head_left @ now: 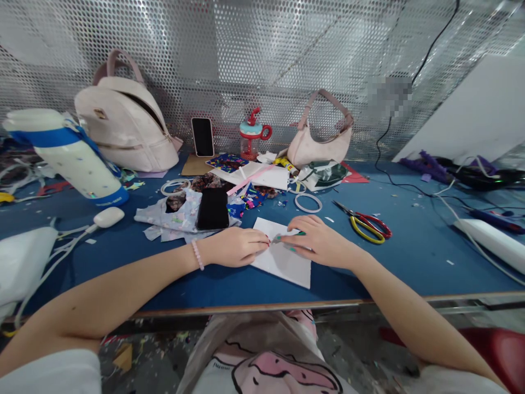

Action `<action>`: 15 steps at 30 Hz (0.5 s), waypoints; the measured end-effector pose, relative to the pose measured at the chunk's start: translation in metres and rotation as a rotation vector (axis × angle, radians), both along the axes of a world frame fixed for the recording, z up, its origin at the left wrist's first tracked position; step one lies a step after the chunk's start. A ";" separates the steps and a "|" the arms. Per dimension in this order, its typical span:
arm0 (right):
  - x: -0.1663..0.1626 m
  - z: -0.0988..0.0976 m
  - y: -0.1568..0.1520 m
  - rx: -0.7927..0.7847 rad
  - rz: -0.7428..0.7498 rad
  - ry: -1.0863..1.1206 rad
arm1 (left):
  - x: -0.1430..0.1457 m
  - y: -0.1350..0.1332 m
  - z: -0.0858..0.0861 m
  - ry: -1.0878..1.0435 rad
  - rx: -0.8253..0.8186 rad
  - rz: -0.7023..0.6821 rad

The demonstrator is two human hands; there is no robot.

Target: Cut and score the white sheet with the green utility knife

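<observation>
A white rectangular sheet or thin board (287, 264) lies at an angle near the table's front edge. My left hand (234, 246) rests over its left side, fingers bent and pressed together, with a pink bead bracelet at the wrist. Over the right side is my right hand (324, 241), its fingers curled inward and fingertips close to those of the left. Between the fingertips a small greyish piece (279, 238) shows, too small to name. What the fingers grip is mostly hidden. Scissors with red and yellow handles (368, 225) lie open to the right.
Behind the hands are a black rectangular item (213, 208), patterned fabric scraps (170, 214) and a white ring (308, 202). A tumbler (77, 158), backpack (127, 126), upright phone (203, 137), red-handled cup (251, 137) and handbag (320, 145) stand farther back. Cables (414, 186) run at right.
</observation>
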State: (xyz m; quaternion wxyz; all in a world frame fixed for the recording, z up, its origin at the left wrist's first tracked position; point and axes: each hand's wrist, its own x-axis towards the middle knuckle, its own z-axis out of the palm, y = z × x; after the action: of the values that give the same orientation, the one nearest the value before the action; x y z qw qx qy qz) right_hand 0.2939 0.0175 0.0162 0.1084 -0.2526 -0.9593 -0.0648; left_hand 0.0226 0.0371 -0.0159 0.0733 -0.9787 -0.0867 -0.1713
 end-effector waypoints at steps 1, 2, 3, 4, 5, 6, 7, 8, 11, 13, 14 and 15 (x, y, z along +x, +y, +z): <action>-0.002 -0.002 -0.001 0.022 0.023 0.040 | 0.000 -0.001 0.000 -0.015 0.007 0.001; -0.005 -0.003 -0.001 0.033 0.051 0.071 | 0.001 -0.002 0.000 -0.030 0.016 0.002; -0.008 -0.006 -0.002 0.035 0.086 0.090 | 0.001 -0.003 0.000 -0.044 0.024 0.002; -0.011 -0.008 -0.003 0.039 0.116 0.096 | 0.002 -0.004 0.000 -0.057 0.032 -0.001; -0.014 -0.010 -0.004 0.052 0.140 0.094 | 0.002 -0.004 0.000 -0.070 0.041 -0.006; -0.018 -0.012 -0.005 0.077 0.156 0.092 | 0.003 -0.005 0.001 -0.080 0.049 -0.012; -0.021 -0.014 -0.005 0.114 0.167 0.095 | 0.003 -0.005 0.001 -0.089 0.057 -0.017; -0.023 -0.016 -0.005 0.159 0.176 0.105 | 0.004 -0.005 0.001 -0.096 0.062 -0.019; -0.029 -0.020 -0.007 0.289 0.216 0.117 | 0.004 -0.005 0.002 -0.099 0.076 -0.017; -0.031 -0.020 -0.008 0.341 0.238 0.091 | 0.004 -0.005 0.003 -0.094 0.087 -0.018; -0.032 -0.021 -0.009 0.359 0.241 0.078 | 0.004 -0.005 0.003 -0.093 0.092 -0.018; -0.033 -0.021 -0.009 0.373 0.237 0.069 | 0.005 -0.004 0.003 -0.095 0.097 -0.020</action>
State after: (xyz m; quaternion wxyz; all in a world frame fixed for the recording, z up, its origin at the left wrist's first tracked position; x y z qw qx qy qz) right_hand 0.2606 0.0080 -0.0046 0.1928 -0.1155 -0.9494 -0.2193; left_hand 0.0271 0.0326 -0.0127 0.1146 -0.9656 -0.0721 -0.2221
